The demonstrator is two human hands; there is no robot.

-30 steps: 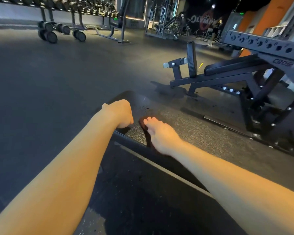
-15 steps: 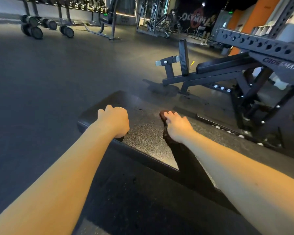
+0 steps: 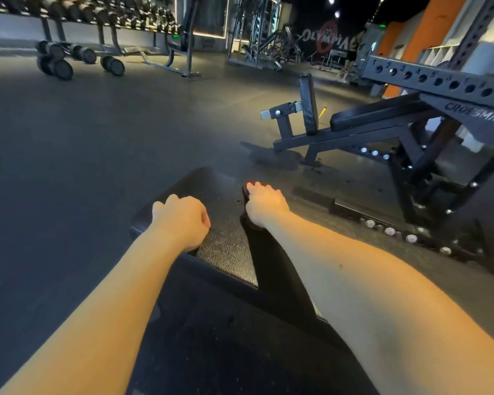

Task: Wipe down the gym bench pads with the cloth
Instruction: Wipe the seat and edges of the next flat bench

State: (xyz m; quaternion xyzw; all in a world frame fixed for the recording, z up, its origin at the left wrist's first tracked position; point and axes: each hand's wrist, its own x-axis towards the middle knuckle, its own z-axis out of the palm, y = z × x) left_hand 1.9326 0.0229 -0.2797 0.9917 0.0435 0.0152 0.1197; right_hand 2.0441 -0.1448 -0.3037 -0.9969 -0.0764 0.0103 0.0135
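Grip and contact check

Right hand (image 3: 264, 205) lies flat, fingers straight, pressing a dark reddish-brown cloth (image 3: 244, 193) onto the black textured vinyl bench pad (image 3: 226, 252), toward its right side. Cloth shows only at the fingertips and under the wrist. Left hand (image 3: 181, 220) is clenched in a fist, resting at the pad's left edge. A black adjustable bench (image 3: 377, 115) stands well apart, beyond.

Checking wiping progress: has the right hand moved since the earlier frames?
Yes. The right hand, on the cloth, slid along the bench pad toward its far end.
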